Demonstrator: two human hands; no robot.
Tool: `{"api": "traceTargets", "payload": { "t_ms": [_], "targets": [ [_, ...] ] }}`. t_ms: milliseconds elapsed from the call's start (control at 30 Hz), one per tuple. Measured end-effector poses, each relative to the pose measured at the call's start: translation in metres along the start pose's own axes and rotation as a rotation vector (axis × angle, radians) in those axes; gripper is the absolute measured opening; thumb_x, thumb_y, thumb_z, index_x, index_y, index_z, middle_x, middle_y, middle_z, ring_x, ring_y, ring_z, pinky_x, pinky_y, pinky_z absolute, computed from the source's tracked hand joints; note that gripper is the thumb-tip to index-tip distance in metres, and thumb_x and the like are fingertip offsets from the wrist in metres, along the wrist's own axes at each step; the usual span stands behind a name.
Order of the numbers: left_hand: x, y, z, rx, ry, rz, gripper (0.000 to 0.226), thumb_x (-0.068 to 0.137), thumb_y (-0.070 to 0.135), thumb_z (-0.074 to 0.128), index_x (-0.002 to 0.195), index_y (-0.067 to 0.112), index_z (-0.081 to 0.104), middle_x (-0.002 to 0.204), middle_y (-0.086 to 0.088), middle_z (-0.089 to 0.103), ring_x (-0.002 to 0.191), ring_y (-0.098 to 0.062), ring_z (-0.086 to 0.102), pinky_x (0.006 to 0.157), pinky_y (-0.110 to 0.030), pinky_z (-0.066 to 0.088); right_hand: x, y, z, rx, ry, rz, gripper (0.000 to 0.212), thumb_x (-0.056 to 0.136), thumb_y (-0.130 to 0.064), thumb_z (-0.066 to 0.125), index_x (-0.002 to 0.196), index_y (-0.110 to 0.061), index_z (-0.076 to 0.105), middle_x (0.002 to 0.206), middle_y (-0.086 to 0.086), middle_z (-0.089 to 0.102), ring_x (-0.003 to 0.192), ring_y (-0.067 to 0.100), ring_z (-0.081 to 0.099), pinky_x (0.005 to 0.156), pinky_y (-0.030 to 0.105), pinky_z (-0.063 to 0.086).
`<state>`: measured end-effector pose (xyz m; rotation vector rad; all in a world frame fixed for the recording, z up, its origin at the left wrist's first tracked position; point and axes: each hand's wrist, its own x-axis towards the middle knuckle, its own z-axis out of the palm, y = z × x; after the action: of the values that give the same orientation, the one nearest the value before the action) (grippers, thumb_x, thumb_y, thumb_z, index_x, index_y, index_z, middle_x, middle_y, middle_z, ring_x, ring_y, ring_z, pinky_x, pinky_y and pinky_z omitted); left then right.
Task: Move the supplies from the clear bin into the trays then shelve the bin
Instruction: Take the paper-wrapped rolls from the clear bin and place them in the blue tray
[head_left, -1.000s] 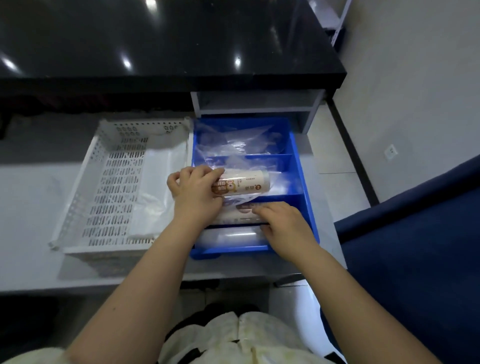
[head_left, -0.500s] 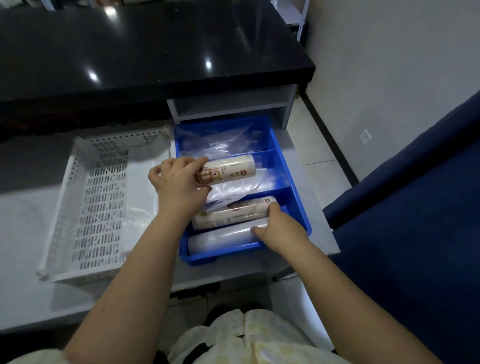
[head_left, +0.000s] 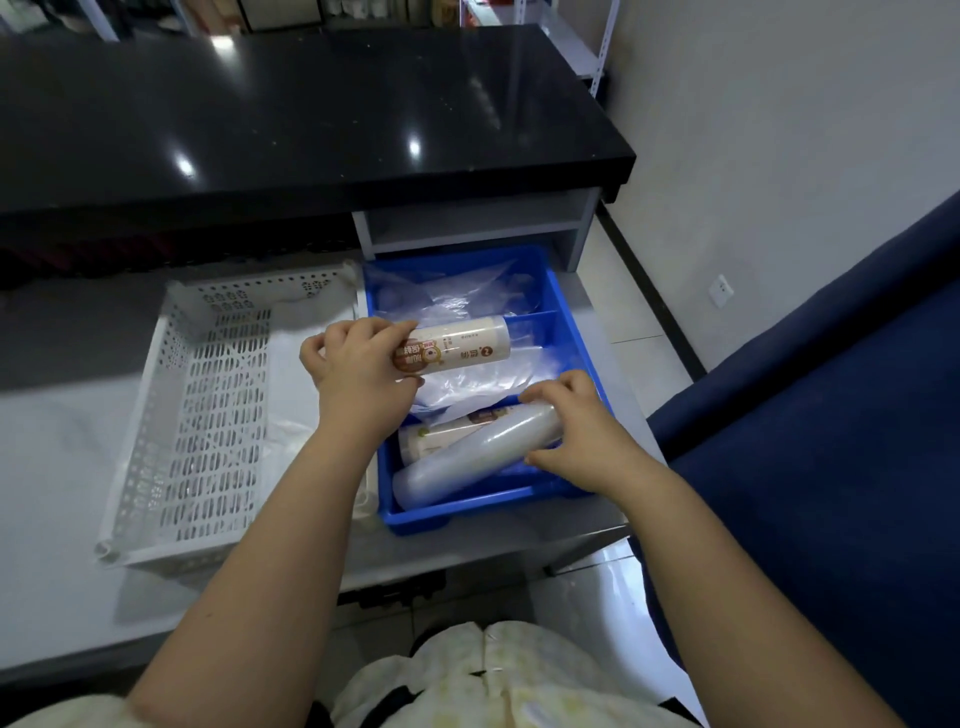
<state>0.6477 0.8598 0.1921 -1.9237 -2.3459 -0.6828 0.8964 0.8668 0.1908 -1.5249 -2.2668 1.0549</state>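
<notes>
A blue divided tray (head_left: 571, 332) sits on the grey counter with clear plastic bags (head_left: 457, 299) in its far sections. My left hand (head_left: 358, 364) holds a cream labelled roll (head_left: 462, 345) level above the tray's middle section. My right hand (head_left: 576, 421) grips the right end of a plain translucent roll (head_left: 467, 460), tilted up out of the near section. Another labelled roll (head_left: 447, 431) lies beside it in that section. A white perforated tray (head_left: 208, 415) stands to the left with a clear bag (head_left: 291, 436) in it.
A black glossy countertop (head_left: 291, 119) rises behind the trays, with a grey open shelf (head_left: 467, 223) under its right end. A dark blue seat (head_left: 831, 415) is close on the right. The grey counter's front edge (head_left: 467, 561) runs just below the trays.
My right hand has closed on the plain roll and lifted its right end out of the near section. My left hand still holds the labelled roll over the blue tray.
</notes>
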Motion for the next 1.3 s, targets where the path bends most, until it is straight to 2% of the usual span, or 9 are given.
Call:
{"api": "traceTargets", "payload": {
  "t_ms": [100, 167, 233, 300, 433, 733, 933, 1067, 1300],
  "targets": [
    [0.000, -0.004, -0.004, 0.000, 0.022, 0.007, 0.059, 0.064, 0.029, 0.079, 0.119, 0.036, 0.060, 0.116, 0.006, 0.060, 0.111, -0.023, 0.040, 0.090, -0.038, 0.017, 0.008, -0.027, 0.004, -0.506, 0.028, -0.144, 0.056, 0.073, -0.027, 0.075, 0.122, -0.033, 0.048, 0.123, -0.001, 0.044, 0.108, 0.023, 0.043, 0.093, 0.041, 0.039],
    [0.000, -0.006, -0.005, -0.004, 0.024, 0.017, 0.059, 0.063, 0.029, 0.080, 0.119, 0.036, 0.060, 0.116, 0.006, 0.060, 0.111, -0.023, 0.040, 0.090, -0.038, 0.016, 0.015, -0.041, 0.006, -0.764, -0.007, -0.133, 0.056, 0.076, -0.031, 0.072, 0.126, -0.029, 0.047, 0.125, 0.005, 0.046, 0.115, 0.031, 0.042, 0.101, 0.049, 0.032],
    [0.000, -0.009, -0.006, -0.013, 0.018, 0.030, 0.060, 0.063, 0.029, 0.080, 0.119, 0.036, 0.060, 0.116, 0.006, 0.060, 0.111, -0.023, 0.041, 0.090, -0.038, 0.016, 0.018, -0.051, 0.013, -0.938, -0.077, -0.135, 0.060, 0.076, -0.024, 0.071, 0.130, -0.026, 0.045, 0.128, 0.008, 0.046, 0.122, 0.033, 0.039, 0.107, 0.054, 0.026],
    [-0.001, -0.011, -0.005, -0.028, 0.008, 0.044, 0.060, 0.064, 0.028, 0.079, 0.120, 0.036, 0.059, 0.115, 0.005, 0.060, 0.111, -0.023, 0.041, 0.090, -0.038, 0.017, 0.019, -0.057, 0.023, -1.018, -0.131, -0.153, 0.063, 0.074, -0.017, 0.071, 0.131, -0.022, 0.043, 0.130, 0.010, 0.046, 0.122, 0.032, 0.039, 0.106, 0.051, 0.029],
    [-0.007, -0.015, 0.000, -0.047, -0.011, 0.061, 0.061, 0.064, 0.028, 0.079, 0.121, 0.036, 0.058, 0.116, 0.005, 0.060, 0.111, -0.022, 0.041, 0.090, -0.039, 0.018, 0.021, -0.052, 0.038, -0.965, -0.196, -0.194, 0.066, 0.074, -0.011, 0.071, 0.133, -0.017, 0.041, 0.136, 0.009, 0.044, 0.123, 0.029, 0.041, 0.102, 0.043, 0.037],
    [-0.039, -0.007, -0.014, 0.009, 0.013, -0.012, 0.060, 0.066, 0.029, 0.077, 0.122, 0.037, 0.058, 0.117, 0.008, 0.059, 0.112, -0.022, 0.040, 0.091, -0.038, 0.017, -0.003, -0.017, 0.031, -0.689, 0.110, -0.336, 0.062, 0.077, -0.014, 0.070, 0.132, -0.025, 0.044, 0.128, -0.001, 0.048, 0.116, 0.022, 0.042, 0.103, 0.035, 0.032],
    [-0.084, 0.024, -0.020, 0.008, 0.091, -0.099, 0.059, 0.063, 0.027, 0.077, 0.119, 0.035, 0.061, 0.115, 0.007, 0.060, 0.111, -0.022, 0.041, 0.093, -0.039, 0.018, -0.035, 0.015, -0.003, -0.597, 0.239, -0.423, 0.063, 0.068, -0.012, 0.080, 0.126, -0.017, 0.058, 0.113, 0.010, 0.060, 0.105, 0.033, 0.053, 0.093, 0.044, 0.039],
    [-0.108, 0.043, -0.012, 0.038, 0.073, -0.156, 0.060, 0.065, 0.029, 0.075, 0.122, 0.035, 0.059, 0.118, 0.006, 0.059, 0.111, -0.022, 0.042, 0.094, -0.040, 0.019, -0.050, 0.051, -0.030, -0.543, 0.323, -0.377, 0.061, 0.064, -0.005, 0.082, 0.122, -0.013, 0.063, 0.111, 0.015, 0.061, 0.103, 0.038, 0.054, 0.090, 0.047, 0.041],
    [-0.112, 0.062, 0.001, 0.088, -0.018, -0.174, 0.060, 0.070, 0.039, 0.073, 0.126, 0.040, 0.052, 0.123, 0.006, 0.056, 0.113, -0.023, 0.041, 0.089, -0.037, 0.016, -0.065, 0.087, -0.066, -0.625, 0.351, -0.199, 0.060, 0.074, -0.012, 0.077, 0.130, -0.020, 0.054, 0.118, 0.009, 0.054, 0.109, 0.030, 0.043, 0.096, 0.042, 0.032]
  ]
}}
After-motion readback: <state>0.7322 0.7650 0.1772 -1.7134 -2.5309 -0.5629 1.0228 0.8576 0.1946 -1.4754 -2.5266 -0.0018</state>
